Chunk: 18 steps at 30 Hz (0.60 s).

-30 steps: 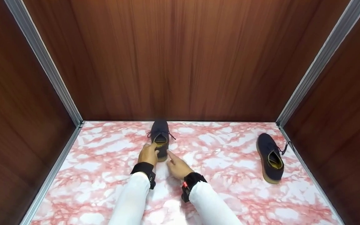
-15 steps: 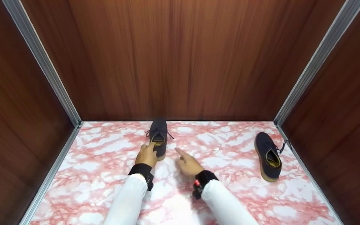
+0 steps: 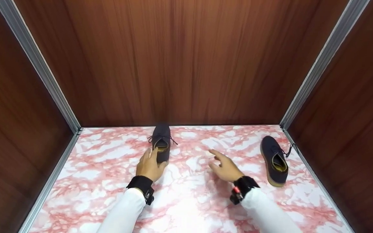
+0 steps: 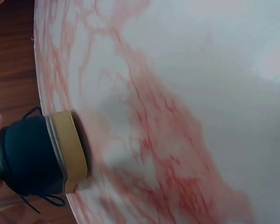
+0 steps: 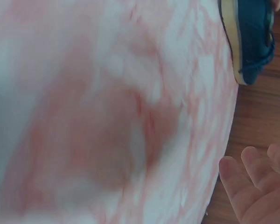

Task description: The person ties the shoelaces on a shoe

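Observation:
A dark navy lace-up shoe (image 3: 161, 132) with a tan sole stands toe-first at the back wall, left of the middle. My left hand (image 3: 149, 166) is at its heel end, one fingertip right at the yellow-lined opening and the thumb spread out behind the heel. In the left wrist view, the shoe's heel (image 4: 30, 156) shows with fingertips at the left edge beside its collar. My right hand (image 3: 226, 167) hovers over the floor between the two shoes, holding nothing, its fingers extended. The matching second shoe (image 3: 274, 161) stands farther right, toe pointing back and slightly left.
Brown wood-grain panels (image 3: 180, 64) enclose the space at the back and both sides, with metal corner posts (image 3: 322, 64). The floor surface (image 3: 186, 194) has a red and white marbled pattern. A loose lace (image 3: 290, 150) from the right shoe reaches the right edge.
My right hand has moved away from the left shoe's heel toward the right. The left hand's thumb has spread off the shoe, which stays at the wall. The head view has shifted slightly.

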Each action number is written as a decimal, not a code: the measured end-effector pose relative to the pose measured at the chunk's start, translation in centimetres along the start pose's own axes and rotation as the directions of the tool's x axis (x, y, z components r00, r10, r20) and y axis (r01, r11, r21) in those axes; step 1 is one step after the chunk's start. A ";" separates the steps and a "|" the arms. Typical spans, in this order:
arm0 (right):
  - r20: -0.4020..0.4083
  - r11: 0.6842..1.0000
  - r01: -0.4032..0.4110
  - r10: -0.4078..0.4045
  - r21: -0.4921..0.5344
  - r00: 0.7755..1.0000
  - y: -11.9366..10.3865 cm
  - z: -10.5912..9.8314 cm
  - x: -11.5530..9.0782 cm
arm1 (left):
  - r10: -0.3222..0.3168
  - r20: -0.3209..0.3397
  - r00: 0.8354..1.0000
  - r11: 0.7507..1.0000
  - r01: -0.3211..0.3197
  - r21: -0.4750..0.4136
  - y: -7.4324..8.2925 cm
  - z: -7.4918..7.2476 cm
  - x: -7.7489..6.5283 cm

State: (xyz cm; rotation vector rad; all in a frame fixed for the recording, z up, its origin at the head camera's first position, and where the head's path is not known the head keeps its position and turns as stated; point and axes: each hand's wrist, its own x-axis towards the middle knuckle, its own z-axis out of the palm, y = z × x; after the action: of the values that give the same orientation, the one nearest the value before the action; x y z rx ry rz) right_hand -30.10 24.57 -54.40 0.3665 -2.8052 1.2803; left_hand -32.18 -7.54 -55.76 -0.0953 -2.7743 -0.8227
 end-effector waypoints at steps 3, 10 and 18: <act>-0.027 1.000 0.023 -0.023 -0.010 0.999 0.7 -1.8 -0.6 | 0.055 -0.033 0.998 0.998 -0.055 0.002 0.6 -0.1 -0.3; -0.165 0.989 0.041 -0.065 -0.144 0.984 2.1 -6.2 -2.5 | 0.150 0.004 0.989 0.989 -0.150 0.019 3.2 0.1 -1.1; -0.362 0.971 -0.101 0.016 -0.218 0.932 5.2 -11.5 -4.3 | 0.237 0.092 0.967 0.971 -0.237 -0.004 6.9 1.6 -2.4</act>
State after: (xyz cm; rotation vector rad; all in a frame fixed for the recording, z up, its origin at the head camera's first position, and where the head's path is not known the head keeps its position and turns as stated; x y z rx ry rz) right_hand -27.82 37.36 -51.21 0.0309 -2.6230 0.8976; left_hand -29.29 -0.87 -54.02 -0.4654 -2.7771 -0.7634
